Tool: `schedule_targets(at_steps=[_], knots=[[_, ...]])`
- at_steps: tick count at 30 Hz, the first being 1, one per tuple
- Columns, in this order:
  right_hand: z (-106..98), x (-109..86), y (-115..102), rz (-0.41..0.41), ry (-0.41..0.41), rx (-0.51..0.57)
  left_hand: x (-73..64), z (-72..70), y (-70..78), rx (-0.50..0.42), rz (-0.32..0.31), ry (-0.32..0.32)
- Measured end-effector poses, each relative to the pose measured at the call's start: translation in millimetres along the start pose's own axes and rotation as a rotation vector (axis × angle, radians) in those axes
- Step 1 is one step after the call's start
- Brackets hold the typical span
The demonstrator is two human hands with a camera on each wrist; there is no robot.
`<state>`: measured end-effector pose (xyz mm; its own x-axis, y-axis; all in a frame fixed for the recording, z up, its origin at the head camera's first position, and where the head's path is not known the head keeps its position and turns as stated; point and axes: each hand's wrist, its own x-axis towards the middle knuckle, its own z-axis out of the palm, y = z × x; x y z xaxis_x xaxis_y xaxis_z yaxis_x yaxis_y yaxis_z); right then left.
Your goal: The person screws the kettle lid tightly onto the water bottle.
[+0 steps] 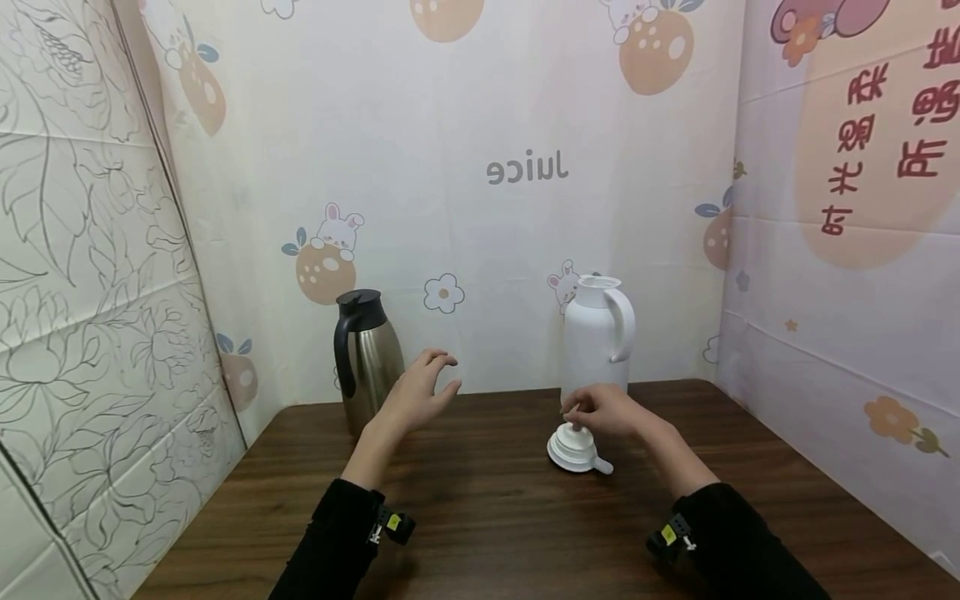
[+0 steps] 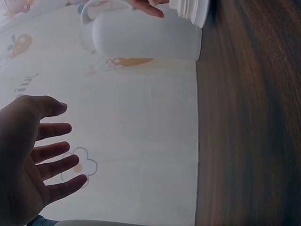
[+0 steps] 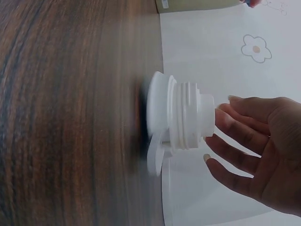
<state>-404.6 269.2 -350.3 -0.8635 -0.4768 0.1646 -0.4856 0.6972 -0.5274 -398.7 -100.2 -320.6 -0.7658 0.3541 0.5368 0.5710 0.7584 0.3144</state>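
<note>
White lid point(image 1: 573, 450), plug up on the table point(image 1: 480, 508), below the right hand point(image 1: 606, 410); its fingers bend loosely, contact unclear. Pinching the plug's sides should work best. White jug point(image 1: 588, 342) close behind the grip, possibly obstructing; left hand point(image 1: 418, 390), empty, and steel jug point(image 1: 375, 358) well leftward.

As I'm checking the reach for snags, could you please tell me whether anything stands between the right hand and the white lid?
Nothing visible does: the right hand is at the narrow top of the white lid, and the white jug stands beyond, not between them.
</note>
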Motion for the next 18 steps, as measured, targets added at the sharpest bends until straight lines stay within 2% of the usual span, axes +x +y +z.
schedule_targets(at_steps=[11, 18], knots=[[0, -2.8, -12, 0.021, -0.051, 0.015, -0.6, -0.5, 1.3, -0.004, -0.011, -0.007], [1, -2.3, -15, 0.021, -0.031, -0.040, -0.8, -1.5, 1.0, -0.021, -0.024, -0.011]])
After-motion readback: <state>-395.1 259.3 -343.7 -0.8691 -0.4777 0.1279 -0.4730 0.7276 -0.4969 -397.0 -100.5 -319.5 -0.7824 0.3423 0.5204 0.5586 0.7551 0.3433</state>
